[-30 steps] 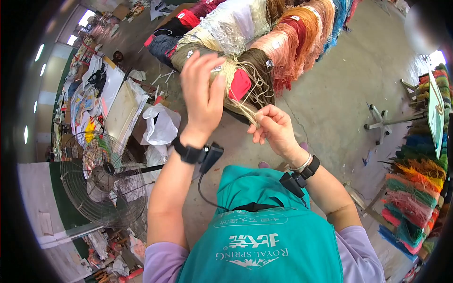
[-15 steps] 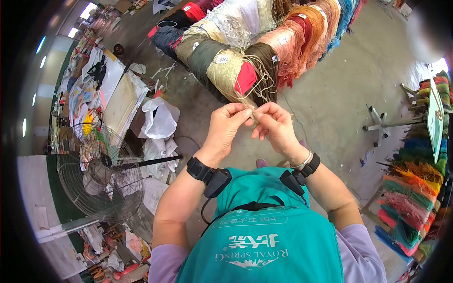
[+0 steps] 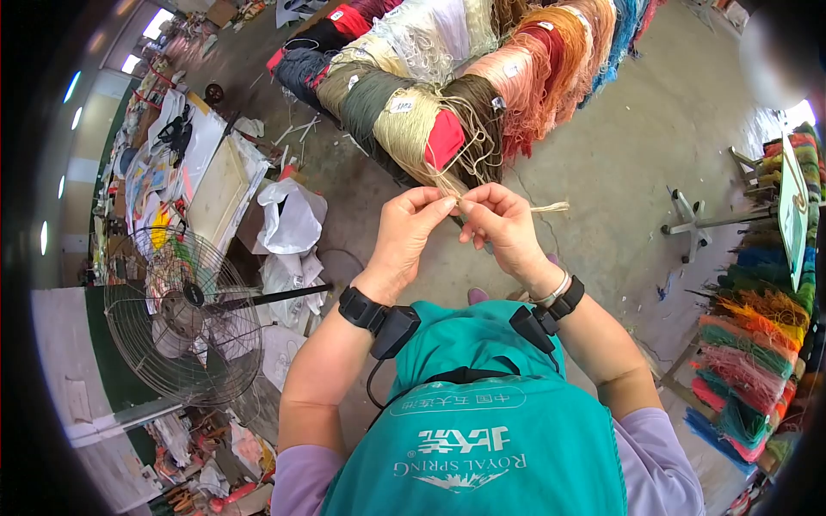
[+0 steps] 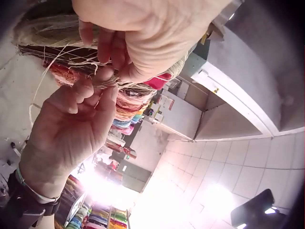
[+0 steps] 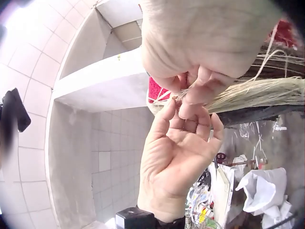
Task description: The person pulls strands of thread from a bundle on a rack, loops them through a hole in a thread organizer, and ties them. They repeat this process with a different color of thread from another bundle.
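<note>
A pale cream hank of yarn [image 3: 406,119] with a white label hangs at the near end of the row, beside a red patch [image 3: 445,139]. Its lower strands gather to a point where both hands meet. My left hand [image 3: 408,232] pinches the strands between thumb and index finger. Close against it, my right hand [image 3: 502,225] pinches them too, and a loose strand end [image 3: 551,207] sticks out to the right. In the right wrist view the strands [image 5: 181,94] pass between the fingertips of both hands; the exact crossing is hidden by fingers.
Olive-brown yarn [image 3: 478,107] and salmon yarn [image 3: 516,77] hang just beyond the hands. A wire fan [image 3: 185,314] and a white bag [image 3: 291,217] stand at the left. At the right are a stand base [image 3: 688,227] and coloured yarn stacks [image 3: 748,370].
My left hand has come down from over the cream yarn to pinch the strands beside my right hand. A loose end now shows at the right.
</note>
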{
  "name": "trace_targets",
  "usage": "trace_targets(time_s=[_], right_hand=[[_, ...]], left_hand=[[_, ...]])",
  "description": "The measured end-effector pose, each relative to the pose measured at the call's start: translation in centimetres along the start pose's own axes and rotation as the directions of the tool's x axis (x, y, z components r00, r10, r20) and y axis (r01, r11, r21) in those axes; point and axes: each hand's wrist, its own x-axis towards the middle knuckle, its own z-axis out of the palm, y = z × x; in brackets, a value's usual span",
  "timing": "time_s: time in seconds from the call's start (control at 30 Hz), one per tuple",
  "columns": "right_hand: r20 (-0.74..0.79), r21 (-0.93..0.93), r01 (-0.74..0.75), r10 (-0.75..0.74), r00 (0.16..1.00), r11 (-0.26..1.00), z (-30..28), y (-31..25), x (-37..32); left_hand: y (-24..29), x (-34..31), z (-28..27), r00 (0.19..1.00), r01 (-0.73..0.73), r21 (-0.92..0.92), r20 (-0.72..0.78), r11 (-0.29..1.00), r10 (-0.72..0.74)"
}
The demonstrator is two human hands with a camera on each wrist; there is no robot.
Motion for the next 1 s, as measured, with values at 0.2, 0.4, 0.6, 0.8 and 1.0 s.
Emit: trace_targets(time_s=[0.2, 0.4, 0.6, 0.8, 1.0], right_hand=[[-0.019, -0.032, -0.006, 0.005, 1.000, 0.999, 0.31, 0.05, 0.19], [-0.021, 0.024, -0.038, 0.039, 0.999, 0.999, 0.37, 0.08, 0.27], [-0.017, 0.031, -0.047, 0.048, 0.999, 0.998, 0.39, 0.13, 0.30], [0.002, 0.026, -0.037, 0.037, 0.999, 0.999, 0.11, 0.57, 0.42], [-0.014, 0.012, -0.016, 0.016, 1.000, 1.000, 0.31, 0.42, 0.30]], left_hand=[[0.25, -0.20, -0.05, 1.000, -0.014, 0.015, 0.027, 1.000, 0.013], [-0.09, -0.27, -0.25, 1.000, -0.001, -0.043, -0.005, 0.999, 0.001], [-0.25, -0.17, -0.48, 1.000, 0.005, -0.040, -0.009, 0.999, -0.006], [-0.37, -0.06, -0.59, 1.000, 0.009, -0.040, -0.006, 0.999, -0.009], [-0.27, 0.10, -0.62, 0.979, -0.146, 0.180, -0.117, 0.973, 0.168]])
